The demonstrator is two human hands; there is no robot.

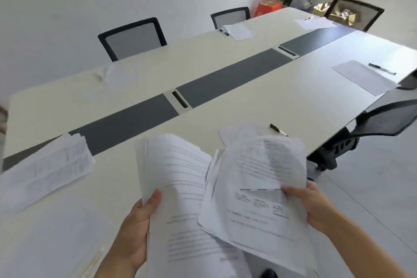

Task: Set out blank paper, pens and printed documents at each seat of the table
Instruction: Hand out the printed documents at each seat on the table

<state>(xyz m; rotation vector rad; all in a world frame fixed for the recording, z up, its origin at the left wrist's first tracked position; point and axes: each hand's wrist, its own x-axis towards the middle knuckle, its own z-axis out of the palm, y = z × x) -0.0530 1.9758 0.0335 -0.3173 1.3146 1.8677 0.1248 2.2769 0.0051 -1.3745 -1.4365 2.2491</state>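
Two handfuls aloft over the near table (248, 101) edge: thick stack of printed documents (180, 176) clasped by left hand (133, 228), loose printed sheets (259, 176) pinched in right hand (309, 205), pen (278, 130) lying just beyond.

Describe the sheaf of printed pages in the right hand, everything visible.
The sheaf of printed pages is a few loose white paper sheets with blurred black text lines. Its edges fan out and curl. The right hand pinches its right edge, thumb on top. It is held above the table, overlapping the thicker stack gripped by the left hand.
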